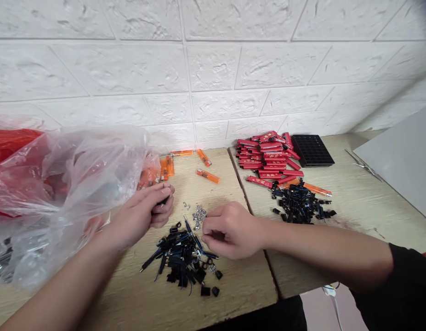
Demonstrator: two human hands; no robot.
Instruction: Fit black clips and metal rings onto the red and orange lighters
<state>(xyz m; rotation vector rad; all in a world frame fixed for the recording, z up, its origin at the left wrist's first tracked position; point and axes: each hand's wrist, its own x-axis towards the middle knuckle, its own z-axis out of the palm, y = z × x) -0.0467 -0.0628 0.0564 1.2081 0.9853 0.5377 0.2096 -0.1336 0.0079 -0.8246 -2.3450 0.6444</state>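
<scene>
My left hand [144, 214] is curled closed around a small black part [163, 201], which mostly hides behind the fingers. My right hand [233, 230] is pinched at the edge of a little pile of shiny metal clips [199, 216]; whatever its fingertips hold cannot be seen. Just below and between the hands lies a heap of black parts [180, 257], mixed with thin blue-and-black pieces that look like lighter igniters. A few loose metal bits lie left of the clip pile.
Translucent plastic bags [71, 184] fill the left side. Orange lighters [208, 176] lie towards the wall. On the right are a stack of red lighters [271, 154], a black grid tray [312, 150], a second black-parts heap [298, 202] and metal tweezers [364, 164]. A seam divides the tabletop.
</scene>
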